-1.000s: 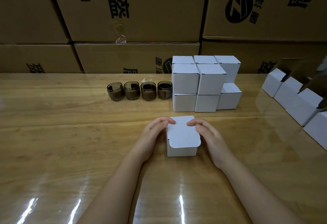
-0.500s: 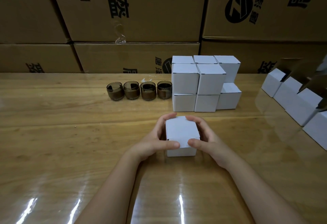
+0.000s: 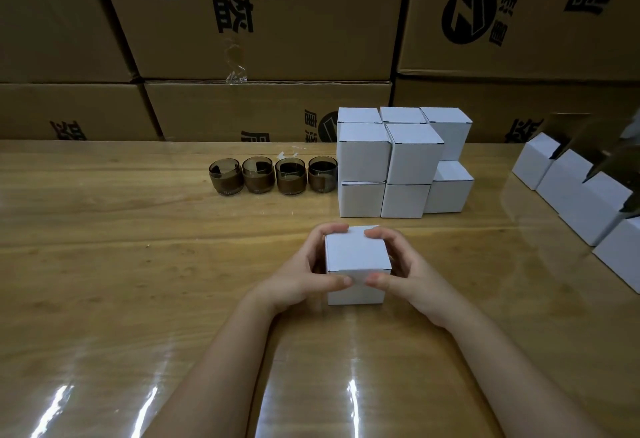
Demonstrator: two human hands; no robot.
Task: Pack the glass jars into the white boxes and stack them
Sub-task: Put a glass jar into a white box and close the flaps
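A small white box (image 3: 356, 252) stands closed on the wooden table (image 3: 138, 264) in front of me. My left hand (image 3: 304, 275) grips its left side, thumb on the front face and fingers over the far top edge. My right hand (image 3: 405, 271) grips its right side the same way. Behind it, a stack of closed white boxes (image 3: 398, 160) stands two layers high. To the left of the stack, several brown glass jars (image 3: 273, 175) stand in a row.
More white boxes (image 3: 581, 195) with open flaps line the table's right edge. Large brown cartons (image 3: 259, 22) form a wall behind the table. A scrap of clear tape (image 3: 287, 155) lies behind the jars.
The box lid, open a second ago, has been folded down and tucked shut. Both hands moved from the lid's far edge to clasp the closed box by its sides.
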